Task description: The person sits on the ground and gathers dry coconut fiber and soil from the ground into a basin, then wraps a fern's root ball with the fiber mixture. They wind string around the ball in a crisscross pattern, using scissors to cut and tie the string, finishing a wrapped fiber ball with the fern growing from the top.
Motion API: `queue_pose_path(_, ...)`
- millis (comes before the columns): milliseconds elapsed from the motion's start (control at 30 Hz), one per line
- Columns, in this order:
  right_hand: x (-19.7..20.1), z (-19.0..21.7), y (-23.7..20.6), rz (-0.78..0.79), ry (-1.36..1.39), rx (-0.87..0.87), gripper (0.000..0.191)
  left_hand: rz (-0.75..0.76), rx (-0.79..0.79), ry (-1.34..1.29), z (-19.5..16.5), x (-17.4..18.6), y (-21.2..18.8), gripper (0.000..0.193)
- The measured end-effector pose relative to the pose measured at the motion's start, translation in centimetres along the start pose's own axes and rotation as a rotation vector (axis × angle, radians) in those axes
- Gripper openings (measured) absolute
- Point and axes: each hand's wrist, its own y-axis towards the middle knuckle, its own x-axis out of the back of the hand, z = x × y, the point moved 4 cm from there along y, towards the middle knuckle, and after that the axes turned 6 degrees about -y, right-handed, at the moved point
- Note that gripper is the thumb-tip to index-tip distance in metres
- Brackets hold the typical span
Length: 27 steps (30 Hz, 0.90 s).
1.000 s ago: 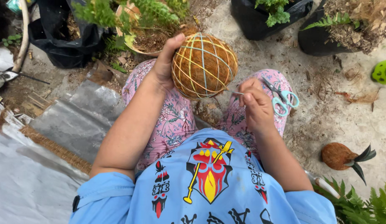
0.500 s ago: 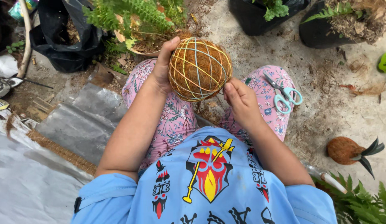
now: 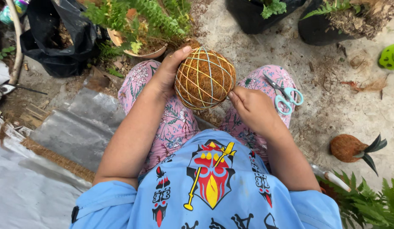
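Centrally, above the lap, the left hand (image 3: 165, 76) cups a round brown coir ball wound with yellow and green string (image 3: 204, 78); right hand (image 3: 252, 108) fingers pinch its lower right edge. Further right, light-blue scissors (image 3: 286, 95) rest on the knee.

Pale blue scissors (image 3: 286, 95) are lying on the pink flowered trousers (image 3: 171, 123). A pot of ferns (image 3: 137, 29) sits up top, with a black plastic bag (image 3: 57, 38) just left of it. Two black pots (image 3: 332, 25) with greenery are at the upper right. A small brown fibre ball with dark leaves (image 3: 353, 148) lies on the sandy ground (image 3: 332, 110) to the right, and a grey plastic sheet (image 3: 74, 127) is spread on the left.
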Motion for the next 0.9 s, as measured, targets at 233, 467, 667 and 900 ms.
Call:
queue_pose_path(233,0.9,0.5,-2.0,-0.210,-0.374,-0.112,0.035,-0.103,-0.242,0.323,-1.2,0.6,-0.2,0.080)
queue_pose_path(467,3.7,-1.1,-3.0,-0.515,-0.385,-0.160,0.044,-0.070,-0.196,0.454,-0.6,0.2,-1.7,0.071)
queue_pose_path(667,5.3,0.7,-3.7,-0.747,0.198,0.085,0.033,-0.008,-0.461,1.002,0.7,-2.9,-1.1,0.062)
queue_pose_path(900,-2.4,5.0,-3.1,-0.120,0.922,0.681,0.033,-0.153,-0.623,0.482,1.1,-1.7,0.4,0.061)
